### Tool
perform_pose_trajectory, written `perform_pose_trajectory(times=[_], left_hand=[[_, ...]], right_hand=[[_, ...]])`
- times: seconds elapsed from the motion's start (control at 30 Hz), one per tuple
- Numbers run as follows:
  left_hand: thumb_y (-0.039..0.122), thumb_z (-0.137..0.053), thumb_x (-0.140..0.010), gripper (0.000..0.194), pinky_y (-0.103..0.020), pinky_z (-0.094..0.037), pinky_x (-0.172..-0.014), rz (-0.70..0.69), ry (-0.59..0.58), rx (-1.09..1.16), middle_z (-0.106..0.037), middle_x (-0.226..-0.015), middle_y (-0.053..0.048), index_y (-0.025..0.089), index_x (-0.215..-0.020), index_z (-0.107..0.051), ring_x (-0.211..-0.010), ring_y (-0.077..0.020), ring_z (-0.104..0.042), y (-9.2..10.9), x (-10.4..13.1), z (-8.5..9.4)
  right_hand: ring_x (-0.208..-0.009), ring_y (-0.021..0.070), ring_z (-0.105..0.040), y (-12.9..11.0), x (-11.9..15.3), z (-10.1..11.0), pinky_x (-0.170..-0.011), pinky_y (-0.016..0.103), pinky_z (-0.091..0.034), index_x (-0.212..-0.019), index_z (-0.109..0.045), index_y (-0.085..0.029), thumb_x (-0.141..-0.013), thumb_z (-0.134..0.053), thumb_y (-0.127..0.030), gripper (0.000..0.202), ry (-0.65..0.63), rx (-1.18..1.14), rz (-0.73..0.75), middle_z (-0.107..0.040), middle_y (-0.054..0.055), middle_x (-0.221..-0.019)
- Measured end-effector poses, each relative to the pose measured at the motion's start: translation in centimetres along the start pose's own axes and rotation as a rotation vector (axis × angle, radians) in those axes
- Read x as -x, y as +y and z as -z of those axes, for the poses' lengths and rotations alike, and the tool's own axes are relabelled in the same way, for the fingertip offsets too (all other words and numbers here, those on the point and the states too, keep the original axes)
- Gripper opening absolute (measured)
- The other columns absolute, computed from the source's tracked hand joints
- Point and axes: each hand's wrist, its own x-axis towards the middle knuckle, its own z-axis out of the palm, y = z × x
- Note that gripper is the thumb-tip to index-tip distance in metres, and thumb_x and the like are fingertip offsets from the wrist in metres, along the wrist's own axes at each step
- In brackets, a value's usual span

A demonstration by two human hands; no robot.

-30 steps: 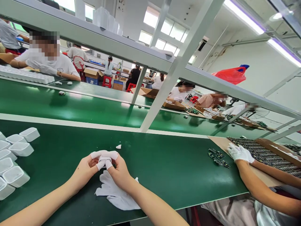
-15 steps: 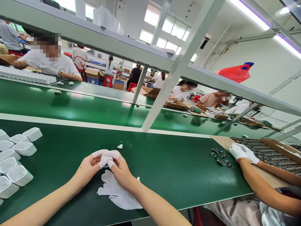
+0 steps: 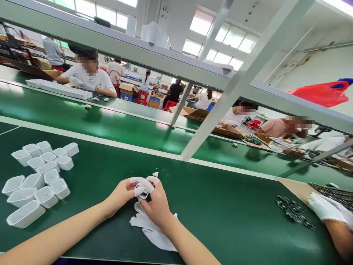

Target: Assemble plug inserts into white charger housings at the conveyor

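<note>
My left hand point(image 3: 119, 197) and my right hand point(image 3: 160, 202) meet in front of me, with white finger covers on several fingertips. Between them they grip a small white plastic housing point(image 3: 142, 192), its open, dark-looking end turned towards me. The fingers cover most of it, and the details inside are too small to make out. A white cloth glove point(image 3: 154, 230) lies on the green worktop just below, partly hidden by my right hand and forearm. A small white scrap point(image 3: 156, 174) rests beyond my fingers.
Several translucent white cups point(image 3: 45, 197) stand at the left. Dark green circuit boards point(image 3: 293, 211) lie at the right, near a co-worker's gloved hand point(image 3: 325, 209) and cardboard point(image 3: 295, 187). A slanted metal post point(image 3: 212, 121) rises beyond the worktop. Other people sit across the green conveyor point(image 3: 132, 136).
The view has swung left, bringing more of the cups in. My hands have turned the housing so its open end shows, where fingers covered it before.
</note>
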Motion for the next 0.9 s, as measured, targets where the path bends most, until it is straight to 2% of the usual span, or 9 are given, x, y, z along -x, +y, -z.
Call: perform_pose_trajectory(times=[0.1,0.17,0.27,0.33,0.43,0.53,0.63,0.77,0.9], left_hand=[[0.032,-0.077,-0.068,0.037,-0.03,-0.048,-0.088,-0.001,-0.017,0.002,-0.072,-0.098,-0.006,0.015,-0.099,-0.068,-0.096,-0.0225,-0.065,0.1,0.1,-0.1],[0.029,-0.077,-0.067,0.035,-0.028,-0.047,-0.083,-0.001,0.01,0.034,-0.071,-0.092,-0.005,0.014,-0.097,-0.067,-0.091,-0.0201,-0.064,-0.1,0.1,-0.2],[0.028,-0.079,-0.064,0.036,-0.026,-0.046,-0.078,-0.004,0.072,0.138,-0.069,-0.088,-0.004,0.013,-0.094,-0.064,-0.085,-0.0174,-0.063,-0.4,-0.2,-0.2],[0.028,-0.08,-0.063,0.037,-0.027,-0.046,-0.078,0.008,0.092,0.231,-0.068,-0.085,-0.004,0.013,-0.091,-0.062,-0.082,-0.0168,-0.063,-0.5,-0.4,-0.1],[0.023,-0.078,-0.06,0.034,-0.029,-0.046,-0.076,0.019,0.13,0.353,-0.066,-0.081,-0.003,0.014,-0.086,-0.058,-0.079,-0.0168,-0.062,-0.5,-0.6,0.1],[0.014,-0.074,-0.058,0.031,-0.026,-0.044,-0.072,-0.014,0.227,0.383,-0.062,-0.076,0.0,0.015,-0.083,-0.056,-0.078,-0.0155,-0.061,-0.7,-0.9,0.4],[0.014,-0.073,-0.059,0.027,-0.026,-0.044,-0.07,-0.02,0.26,0.43,-0.06,-0.075,0.001,0.015,-0.081,-0.057,-0.075,-0.014,-0.059,-1.1,-1.4,0.9],[0.023,-0.073,-0.066,0.023,-0.025,-0.046,-0.071,-0.012,0.271,0.58,-0.063,-0.079,-0.002,0.013,-0.083,-0.06,-0.072,-0.0129,-0.058,-1.2,-2.3,1.8],[0.026,-0.06,-0.08,0.024,-0.027,-0.048,-0.076,0.033,0.324,0.708,-0.067,-0.097,-0.009,0.012,-0.1,-0.063,-0.075,-0.0144,-0.062,0.0,-2.6,2.7]], right_hand=[[-0.084,0.0237,-0.048,-0.3,0.0,0.1,-0.071,0.038,-0.047,-0.111,-0.062,-0.02,-0.067,-0.057,-0.007,0.046,-0.006,0.062,0.02,-0.051,0.008,-0.099],[-0.083,0.024,-0.048,-0.3,0.0,0.1,-0.07,0.039,-0.048,-0.114,-0.06,-0.021,-0.066,-0.058,-0.006,0.05,-0.023,0.106,0.052,-0.052,0.008,-0.1],[-0.092,0.0266,-0.05,0.1,0.0,0.0,-0.077,0.042,-0.05,-0.131,-0.048,-0.02,-0.074,-0.059,-0.009,0.059,-0.004,0.167,0.135,-0.052,0.011,-0.109],[-0.095,0.0278,-0.051,0.5,-0.2,-0.2,-0.079,0.044,-0.051,-0.137,-0.041,-0.02,-0.081,-0.057,-0.013,0.058,0.023,0.222,0.213,-0.053,0.012,-0.114],[-0.097,0.0287,-0.052,1.1,-0.6,-0.8,-0.08,0.045,-0.052,-0.136,-0.041,-0.019,-0.085,-0.054,-0.013,0.053,0.024,0.29,0.302,-0.054,0.013,-0.116],[-0.101,0.0305,-0.052,1.4,-1.4,-1.4,-0.083,0.047,-0.052,-0.135,-0.043,-0.017,-0.083,-0.057,-0.014,0.055,-0.015,0.306,0.324,-0.055,0.015,-0.119],[-0.1,0.0309,-0.053,1.1,-2.8,-1.7,-0.084,0.048,-0.051,-0.131,-0.05,-0.018,-0.081,-0.059,-0.015,0.051,-0.066,0.255,0.263,-0.059,0.013,-0.116],[-0.099,0.0296,-0.055,0.5,-5.6,-2.3,-0.087,0.047,-0.049,-0.121,-0.06,-0.02,-0.073,-0.059,-0.015,0.048,-0.127,0.047,-0.016,-0.064,0.01,-0.107],[-0.084,0.0241,-0.064,1.5,-8.4,-3.9,-0.077,0.039,-0.054,-0.123,-0.057,-0.016,-0.066,-0.059,-0.018,0.058,-0.097,-0.041,-0.223,-0.066,0.008,-0.099]])
